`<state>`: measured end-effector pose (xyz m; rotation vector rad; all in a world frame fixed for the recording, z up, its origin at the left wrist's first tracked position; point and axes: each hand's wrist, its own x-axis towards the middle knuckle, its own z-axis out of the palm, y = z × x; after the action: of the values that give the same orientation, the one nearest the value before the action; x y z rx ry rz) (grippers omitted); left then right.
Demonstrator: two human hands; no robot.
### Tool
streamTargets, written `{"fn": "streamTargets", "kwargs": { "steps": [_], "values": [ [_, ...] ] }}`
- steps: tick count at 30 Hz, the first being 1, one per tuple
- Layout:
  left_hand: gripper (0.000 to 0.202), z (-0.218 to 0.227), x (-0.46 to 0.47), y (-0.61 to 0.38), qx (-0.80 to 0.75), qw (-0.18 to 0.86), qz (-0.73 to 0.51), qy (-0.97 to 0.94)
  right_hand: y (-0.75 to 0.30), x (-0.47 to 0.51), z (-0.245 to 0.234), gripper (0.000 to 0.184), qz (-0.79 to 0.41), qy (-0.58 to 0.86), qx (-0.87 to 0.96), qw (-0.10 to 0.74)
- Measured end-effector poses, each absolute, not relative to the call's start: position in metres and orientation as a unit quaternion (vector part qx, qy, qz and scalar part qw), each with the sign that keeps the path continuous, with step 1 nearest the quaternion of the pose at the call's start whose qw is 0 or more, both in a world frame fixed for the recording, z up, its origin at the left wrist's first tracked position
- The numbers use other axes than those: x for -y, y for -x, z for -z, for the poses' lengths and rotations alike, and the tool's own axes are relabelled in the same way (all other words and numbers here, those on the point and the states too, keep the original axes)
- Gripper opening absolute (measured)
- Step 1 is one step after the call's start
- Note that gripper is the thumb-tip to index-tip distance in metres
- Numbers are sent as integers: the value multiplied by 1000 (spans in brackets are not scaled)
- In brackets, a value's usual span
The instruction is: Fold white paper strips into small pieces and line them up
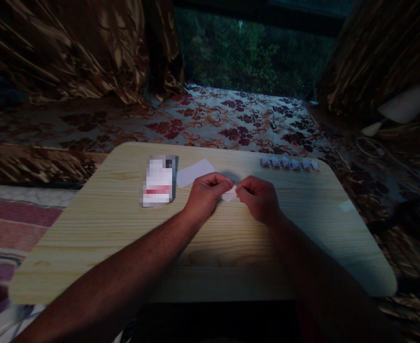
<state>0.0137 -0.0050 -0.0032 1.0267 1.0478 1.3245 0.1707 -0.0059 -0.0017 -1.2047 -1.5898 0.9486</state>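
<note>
Over the middle of the table, a small piece of white paper (228,195) is pinched between both hands. My left hand (207,191) grips its left side with thumb and forefinger. On its right side, my right hand (259,196) is closed with the fingertips on the paper's edge. Part of the paper is hidden by the fingers, so its full shape cannot be made out. Just beyond my left hand lies a flat white paper strip (195,172). A row of several small folded paper pieces (290,164) stands at the far right of the table.
On the left of the wooden table (99,228) lies a blurred-out white packet or box (158,181) with a red band. A small whitish scrap (347,206) is near the right edge. Behind are a floral-covered ledge (231,119), brown curtains (88,47) and a window (253,57).
</note>
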Motion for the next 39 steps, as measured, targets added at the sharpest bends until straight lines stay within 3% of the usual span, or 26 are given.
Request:
{"fn": "streamTargets", "kwargs": {
  "steps": [27,39],
  "values": [
    [15,2,4,-9,-458,535,-552,-447,-170,6,-1,13,-391,504,633,437],
    [17,6,-3,-2,-457,576,-504,-454,-172,4,-1,14,-401,509,624,437]
  ]
}}
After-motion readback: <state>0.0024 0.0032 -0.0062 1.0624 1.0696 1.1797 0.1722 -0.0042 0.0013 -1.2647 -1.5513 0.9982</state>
